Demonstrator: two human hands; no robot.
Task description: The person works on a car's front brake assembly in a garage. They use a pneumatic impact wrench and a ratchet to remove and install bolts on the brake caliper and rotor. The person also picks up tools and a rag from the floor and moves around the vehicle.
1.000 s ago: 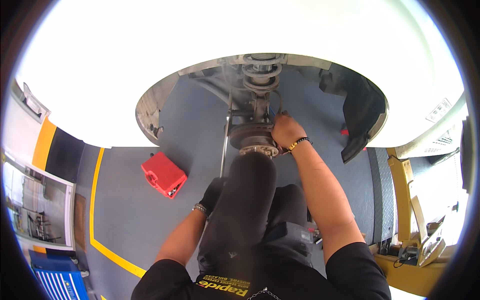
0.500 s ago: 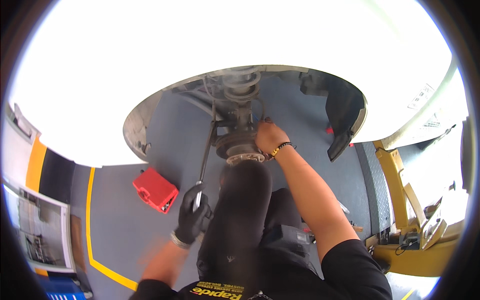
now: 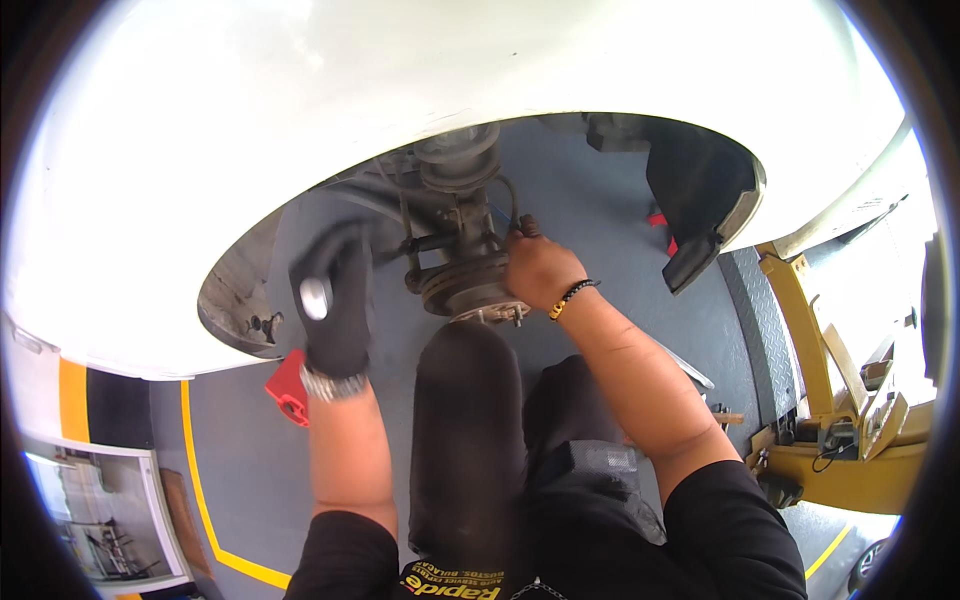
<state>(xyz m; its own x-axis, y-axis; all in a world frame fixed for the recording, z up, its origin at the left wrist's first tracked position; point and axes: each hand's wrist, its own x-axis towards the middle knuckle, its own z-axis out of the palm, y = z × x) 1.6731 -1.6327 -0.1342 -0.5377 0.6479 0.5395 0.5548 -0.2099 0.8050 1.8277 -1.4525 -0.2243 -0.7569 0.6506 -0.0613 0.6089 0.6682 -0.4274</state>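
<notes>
My gloved left hand (image 3: 335,295) is raised inside the wheel arch, left of the brake disc (image 3: 465,285). It is closed round a long-handled wrench, whose silver handle end (image 3: 316,298) pokes out of the fist; motion blurs the hand. The wrench's far end cannot be made out clearly beside the suspension strut (image 3: 466,215). My bare right hand (image 3: 545,268) is curled against the right side of the disc, level with the strut's foot. Its fingertips are out of sight behind, so what they grip is hidden. Wheel studs (image 3: 517,315) stick out from the hub.
The white car body (image 3: 480,70) arches over everything, with a dark liner flap (image 3: 700,230) hanging at right. A red case (image 3: 288,388) lies on the grey floor beyond my left forearm. A yellow lift arm (image 3: 830,350) stands at right. My knee (image 3: 468,370) is just below the hub.
My left hand has swung up and forward with the wrench, from beside my knee to the wheel arch. The right hand stays by the disc. The view has shifted slightly.
</notes>
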